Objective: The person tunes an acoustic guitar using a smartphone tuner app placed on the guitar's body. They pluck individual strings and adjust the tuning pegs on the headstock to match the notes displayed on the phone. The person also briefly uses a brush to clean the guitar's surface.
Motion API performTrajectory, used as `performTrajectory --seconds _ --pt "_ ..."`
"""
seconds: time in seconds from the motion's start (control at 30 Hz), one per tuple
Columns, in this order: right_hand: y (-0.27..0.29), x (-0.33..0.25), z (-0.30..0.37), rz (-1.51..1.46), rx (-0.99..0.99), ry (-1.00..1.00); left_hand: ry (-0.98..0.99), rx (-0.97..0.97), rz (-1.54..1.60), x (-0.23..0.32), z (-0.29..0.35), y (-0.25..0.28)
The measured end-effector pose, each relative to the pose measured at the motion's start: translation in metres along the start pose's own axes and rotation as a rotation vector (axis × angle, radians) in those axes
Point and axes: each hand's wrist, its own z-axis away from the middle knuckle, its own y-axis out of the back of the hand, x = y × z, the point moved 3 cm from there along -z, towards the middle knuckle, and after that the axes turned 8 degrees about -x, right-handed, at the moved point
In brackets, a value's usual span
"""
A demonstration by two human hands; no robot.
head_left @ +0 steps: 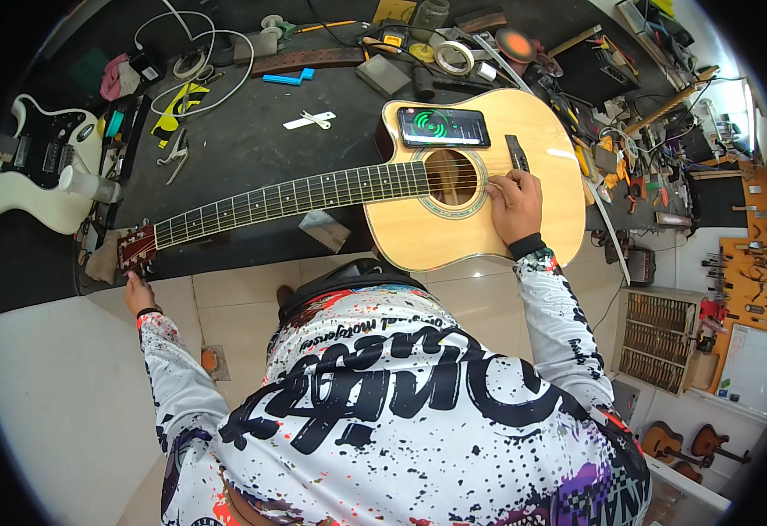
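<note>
An acoustic guitar (454, 241) with a pale natural top lies face up on the dark bench, its neck pointing left. My left hand (142, 296) is at the near side of the dark red headstock (137, 249), fingers closed at a tuning peg. Over the strings beside the soundhole (450, 179) is my right hand (519, 207), its thumb and fingers drawn together; whether a pick is between them is too small to tell. A phone (445, 128) rests on the guitar's top above the soundhole, a green curved graphic lit on its screen.
At the far left is a white electric guitar (33, 188) with a white cup (85, 184). A blue string winder (289, 78), a capo (176, 158) and a white strip (310, 120) lie behind the neck. Tools and cables crowd the bench's right (638, 167).
</note>
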Motion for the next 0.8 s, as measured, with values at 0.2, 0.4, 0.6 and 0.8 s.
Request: performTrajectory --seconds 0.2,0.4,0.6,0.8 --pt "0.005 0.0 0.004 0.029 -0.011 -0.006 0.048 0.057 0.12 0.006 0.007 -0.029" --pt "0.008 -0.016 -0.009 -0.047 -0.029 0.057 -0.403 0.43 -0.592 -0.012 -0.008 0.005" --pt "0.01 -0.017 -0.005 -0.03 -0.019 0.026 0.262 0.061 0.582 0.023 0.019 -0.038" --pt "0.008 -0.015 -0.005 -0.044 -0.014 0.03 0.457 -0.033 0.992 0.038 0.022 -0.032"
